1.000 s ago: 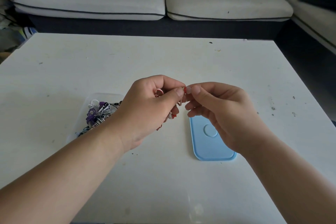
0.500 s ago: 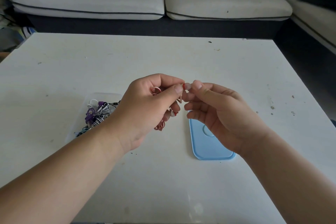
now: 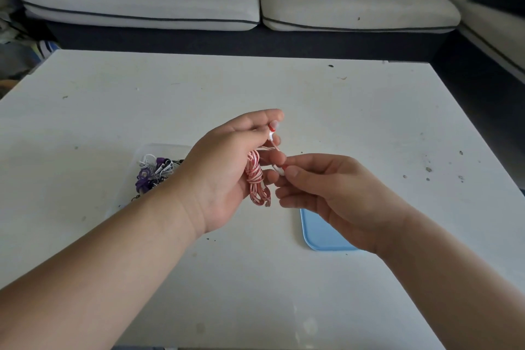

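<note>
**Two hands on one red-and-white earphone cord**

Above the middle of the table [image 3: 369, 122], the left hand [image 3: 227, 167] is raised with its palm turned right. Its fingers curl round the one coiled cord [image 3: 255, 179], and thumb and forefinger pinch one earbud [image 3: 271, 133]. Just to the right, the right hand [image 3: 329, 187] pinches the second earbud [image 3: 279, 170]. One clear box [image 3: 153, 149] lies to the left and one blue lid [image 3: 318, 236] near right.

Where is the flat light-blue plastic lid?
In the head view the light-blue lid lies on the white table, right of centre, partly hidden under the right hand.

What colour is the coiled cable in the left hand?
Red-and-white striped cable; the head view shows it.
</note>
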Demonstrator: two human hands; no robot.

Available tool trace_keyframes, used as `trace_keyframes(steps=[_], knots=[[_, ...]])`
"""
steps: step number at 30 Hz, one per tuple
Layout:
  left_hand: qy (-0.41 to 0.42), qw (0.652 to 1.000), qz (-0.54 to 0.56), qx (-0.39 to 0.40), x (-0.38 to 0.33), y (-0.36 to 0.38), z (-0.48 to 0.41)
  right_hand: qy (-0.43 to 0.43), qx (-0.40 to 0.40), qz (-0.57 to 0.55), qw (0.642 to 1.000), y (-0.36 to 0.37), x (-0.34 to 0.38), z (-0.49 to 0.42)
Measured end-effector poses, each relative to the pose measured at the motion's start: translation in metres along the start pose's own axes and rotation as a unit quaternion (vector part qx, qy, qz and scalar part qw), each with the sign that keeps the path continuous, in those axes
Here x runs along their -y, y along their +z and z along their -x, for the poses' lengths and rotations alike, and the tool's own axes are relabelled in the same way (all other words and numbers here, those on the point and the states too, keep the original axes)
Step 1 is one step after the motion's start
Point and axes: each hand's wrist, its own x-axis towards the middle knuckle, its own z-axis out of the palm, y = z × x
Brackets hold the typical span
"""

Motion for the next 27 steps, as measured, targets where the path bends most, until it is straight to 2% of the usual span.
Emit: trace_keyframes(steps=[2,6,10,13,22,27], knots=[[-0.011,0.999,-0.003,-0.034,0.003,0.000,-0.002,-0.001,-0.006,-0.001,1.000,0.000,0.001,0.000],[0.022,0.994,-0.067,-0.089,0.011,-0.004,-0.004,-0.005,-0.025,-0.036,0.999,0.001,0.005,0.001],[0.076,0.973,-0.210,-0.055,0.015,-0.005,-0.001,-0.015,-0.003,-0.067,0.998,-0.003,0.010,0.003],[0.106,0.959,-0.262,-0.024,0.015,-0.003,0.001,-0.016,0.029,-0.074,0.997,-0.009,0.014,0.005],[0.125,0.951,-0.278,0.045,0.016,0.005,-0.001,-0.004,-0.015,-0.073,0.997,-0.025,0.012,0.009],[0.102,0.948,-0.300,0.041,0.021,0.017,-0.006,0.007,-0.066,-0.022,0.998,-0.034,0.014,0.013]])
